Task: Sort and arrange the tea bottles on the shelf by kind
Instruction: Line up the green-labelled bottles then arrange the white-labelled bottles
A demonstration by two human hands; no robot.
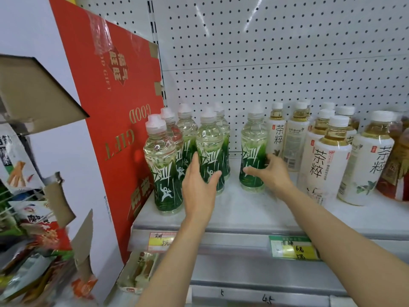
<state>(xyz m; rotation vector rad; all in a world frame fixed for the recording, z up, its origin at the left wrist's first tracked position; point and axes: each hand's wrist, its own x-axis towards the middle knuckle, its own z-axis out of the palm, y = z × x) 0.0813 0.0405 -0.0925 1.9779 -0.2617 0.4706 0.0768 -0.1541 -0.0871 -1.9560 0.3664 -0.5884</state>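
A white shelf (254, 209) with a pegboard back wall (276, 52) fills the centre and right of the frame. Green-labelled bottles (163, 165) cluster at centre left; white-labelled tea bottles (327, 160) stand at the right. The left hand (199, 185) curls around one green bottle (210, 151) in the cluster. The right hand (272, 171) grips a lone green bottle (253, 151) just beside the white ones. A red cardboard sheet (119, 111) leans at the left. Price tags (292, 247) sit on the shelf edge; snack packets (33, 251) fill the lower left.
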